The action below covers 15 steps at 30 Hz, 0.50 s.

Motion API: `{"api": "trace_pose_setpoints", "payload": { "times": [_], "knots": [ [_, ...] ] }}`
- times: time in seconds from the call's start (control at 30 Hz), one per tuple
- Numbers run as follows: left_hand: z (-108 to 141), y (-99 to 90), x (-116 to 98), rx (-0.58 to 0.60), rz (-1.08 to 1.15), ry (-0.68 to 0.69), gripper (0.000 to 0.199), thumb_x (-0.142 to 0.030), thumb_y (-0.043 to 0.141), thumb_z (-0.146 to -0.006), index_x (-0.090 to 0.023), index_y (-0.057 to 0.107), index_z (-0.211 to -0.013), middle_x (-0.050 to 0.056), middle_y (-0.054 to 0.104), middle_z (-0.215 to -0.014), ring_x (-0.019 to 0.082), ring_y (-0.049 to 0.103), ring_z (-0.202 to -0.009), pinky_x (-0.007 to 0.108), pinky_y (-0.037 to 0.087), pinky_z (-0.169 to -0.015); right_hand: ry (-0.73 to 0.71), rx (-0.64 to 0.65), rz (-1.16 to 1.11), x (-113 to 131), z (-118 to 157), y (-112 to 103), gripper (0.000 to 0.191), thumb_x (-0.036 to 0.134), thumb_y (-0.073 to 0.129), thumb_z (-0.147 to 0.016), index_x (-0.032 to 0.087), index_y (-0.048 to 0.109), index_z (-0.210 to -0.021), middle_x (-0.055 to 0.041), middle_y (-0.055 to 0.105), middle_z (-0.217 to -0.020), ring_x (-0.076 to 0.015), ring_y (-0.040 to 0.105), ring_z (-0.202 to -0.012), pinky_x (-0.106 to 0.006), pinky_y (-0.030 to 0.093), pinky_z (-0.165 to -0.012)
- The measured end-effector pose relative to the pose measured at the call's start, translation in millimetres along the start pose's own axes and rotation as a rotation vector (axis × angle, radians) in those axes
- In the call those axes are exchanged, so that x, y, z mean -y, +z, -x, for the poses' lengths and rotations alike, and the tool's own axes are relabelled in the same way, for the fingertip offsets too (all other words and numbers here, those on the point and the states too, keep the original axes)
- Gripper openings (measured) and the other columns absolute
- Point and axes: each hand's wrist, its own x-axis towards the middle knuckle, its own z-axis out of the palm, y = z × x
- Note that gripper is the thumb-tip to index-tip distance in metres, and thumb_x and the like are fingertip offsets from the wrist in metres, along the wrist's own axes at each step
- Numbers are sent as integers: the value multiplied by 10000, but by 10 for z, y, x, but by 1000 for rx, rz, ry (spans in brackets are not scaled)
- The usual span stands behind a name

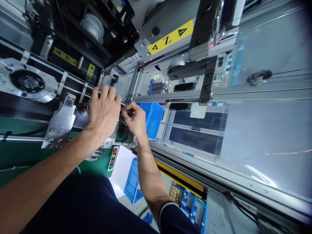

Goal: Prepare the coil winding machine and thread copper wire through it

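My left hand [103,112] reaches over the metal rail [55,69] of a machine, back of the hand up and fingers bent down. Whatever lies under its palm and fingertips is hidden. Just to its right, my right hand [136,119] pinches thumb and forefinger together at the rail's end, around a small dark part too little to name. Left of my hands stand a shiny metal bracket plate [60,120] and a round metal fixture [28,81] with a dark centre.
A blue bin [152,120] sits right of my hands, and another blue bin [133,182] lower down. A button box [113,158] is on the green surface [90,170]. Overhead hangs a machine block with a yellow Z label [170,37]. Clear panels [255,136] stand at right.
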Motion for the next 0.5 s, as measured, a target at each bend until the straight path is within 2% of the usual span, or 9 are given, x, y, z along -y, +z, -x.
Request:
{"api": "trace_pose_setpoints", "payload": {
  "times": [0.07, 0.13, 0.2, 0.27, 0.37, 0.43, 0.5],
  "knots": [
    [-125, -27, 28, 25, -51, -12, 239, -393, 639, -1021, -172, 727, -1040, 146, 712, -1294, 397, 495, -1444, 590, 367, -1250, 26, 70, -83, -49, -127, -35, 192, 354, 769, -918, 212, 683, -821, 33, 726, -814, -113, 536, -699, -276, 449, -707],
    [-288, -92, 52, 101, -186, -13, 230, -363, 619, -1040, -172, 738, -1085, 100, 704, -1349, 344, 510, -1432, 556, 413, -1255, 49, 220, -205, -87, -296, -78, 315, 480, 826, -890, 201, 707, -806, 32, 721, -791, -106, 545, -696, -263, 456, -692],
    [-475, -167, 68, 253, -330, -38, 243, -325, 624, -1044, -161, 753, -1169, 83, 693, -1409, 321, 535, -1420, 547, 465, -1246, 69, 420, -308, -114, -475, -113, 436, 595, 847, -861, 193, 712, -765, 41, 677, -729, -97, 529, -678, -247, 442, -663],
    [-656, -217, 84, 448, -383, -61, 304, -310, 638, -1037, -127, 760, -1247, 130, 694, -1439, 363, 577, -1405, 581, 520, -1197, 86, 579, -367, -134, -623, -125, 498, 646, 850, -853, 186, 706, -731, 55, 608, -667, -83, 479, -639, -231, 396, -610],
    [-848, -200, 137, 638, -349, -94, 337, -302, 645, -1022, -124, 777, -1277, 171, 718, -1402, 399, 637, -1359, 600, 551, -1137, 92, 667, -411, -168, -745, -100, 502, 641, 893, -824, 174, 719, -760, 62, 581, -657, -74, 454, -625, -220, 362, -575],
    [-901, -135, 187, 645, -290, -129, 316, -296, 654, -1011, -153, 790, -1258, 146, 733, -1367, 379, 650, -1350, 585, 534, -1155, 82, 671, -419, -196, -773, -75, 485, 623, 910, -815, 167, 746, -821, 56, 613, -688, -77, 483, -650, -215, 389, -595],
    [-879, -79, 219, 546, -171, -147, 282, -304, 680, -1004, -173, 795, -1225, 124, 738, -1330, 372, 648, -1356, 581, 511, -1183, 60, 675, -410, -212, -782, -61, 471, 612, 905, -828, 164, 765, -860, 52, 641, -708, -82, 510, -673, -215, 417, -621]
  ]
}}
